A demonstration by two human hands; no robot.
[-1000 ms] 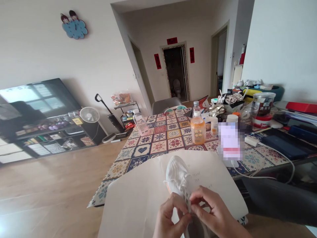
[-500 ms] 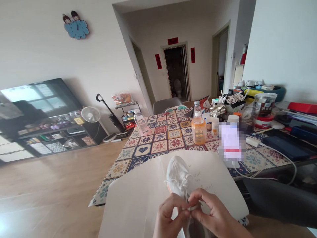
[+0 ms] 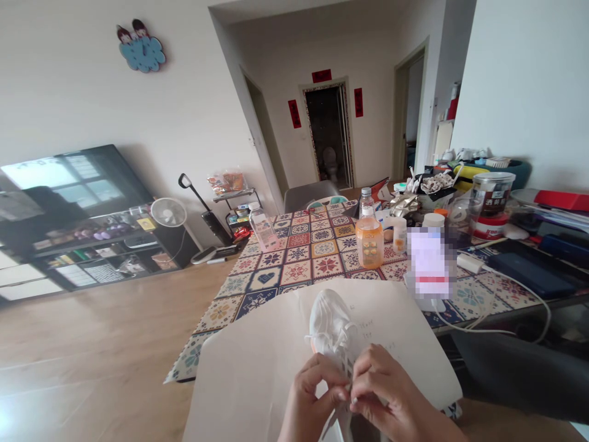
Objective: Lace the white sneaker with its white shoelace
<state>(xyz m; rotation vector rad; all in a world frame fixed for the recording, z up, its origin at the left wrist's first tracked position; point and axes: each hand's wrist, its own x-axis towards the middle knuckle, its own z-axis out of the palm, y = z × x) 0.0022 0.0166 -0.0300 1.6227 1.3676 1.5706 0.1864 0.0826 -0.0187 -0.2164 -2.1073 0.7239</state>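
From my remote view, the patterned surface (image 3: pixel 301 248) takes up the most room, reaching away toward the doorway. A large white sheet (image 3: pixel 243 368) covers its near edge, with faint writing to the right of the shoe. The white shoe (image 3: pixel 327 313) is on that sheet, toe pointing away from me, its near part running beneath both hands.

My right hand (image 3: pixel 391 393) comes in from the lower right, wrist low, back of the hand facing mostly up and outward. Its fingers bend inward over the shoe's lacing, and the thumb tucks in below them. My left hand (image 3: pixel 315 393) mirrors it from the lower left, knuckles raised, index finger and thumb angled right until the tips come close to the right hand's.

Each grip is closed in a pinch on the lace (image 3: pixel 327 425) between them; the fingers hide exactly where it is held. The orange bottle (image 3: pixel 369 244) stands upright beyond the sheet, well apart from my hands. Smallest of all, a strand of lace hangs beneath the left fingertips, slanting down and left.
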